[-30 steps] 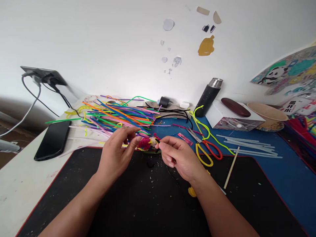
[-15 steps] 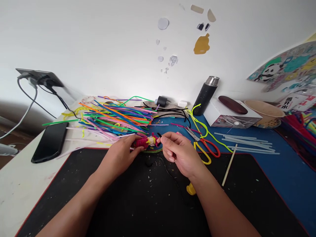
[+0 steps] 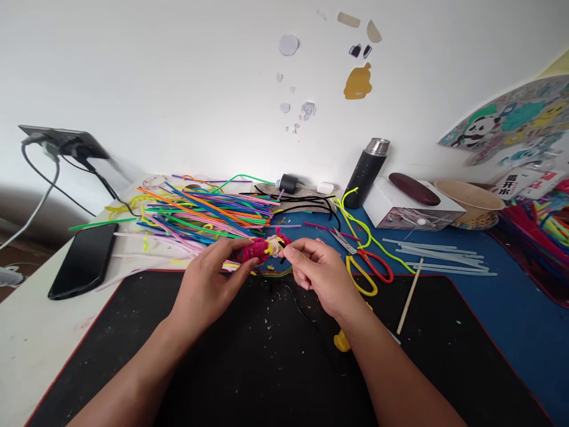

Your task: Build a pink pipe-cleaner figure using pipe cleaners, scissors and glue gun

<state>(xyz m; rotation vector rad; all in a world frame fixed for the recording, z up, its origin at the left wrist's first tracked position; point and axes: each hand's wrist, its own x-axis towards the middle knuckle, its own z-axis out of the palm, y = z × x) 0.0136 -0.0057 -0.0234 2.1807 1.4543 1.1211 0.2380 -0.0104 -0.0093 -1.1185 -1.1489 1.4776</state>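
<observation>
Right near mat's far edge (image 3: 155,271), crimson figure (image 3: 255,251) in left hand (image 3: 208,279).

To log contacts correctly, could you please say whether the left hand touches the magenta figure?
Touching: the head view shows the left hand gripping the magenta figure between thumb and fingers.

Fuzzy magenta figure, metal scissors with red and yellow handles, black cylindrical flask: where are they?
Fuzzy magenta figure (image 3: 255,251): head view, on its magenta body.
Metal scissors (image 3: 349,245): head view, on the blades.
Black flask (image 3: 364,175): head view, on its dark side.

"开水" on white label (image 3: 512,181)
</observation>
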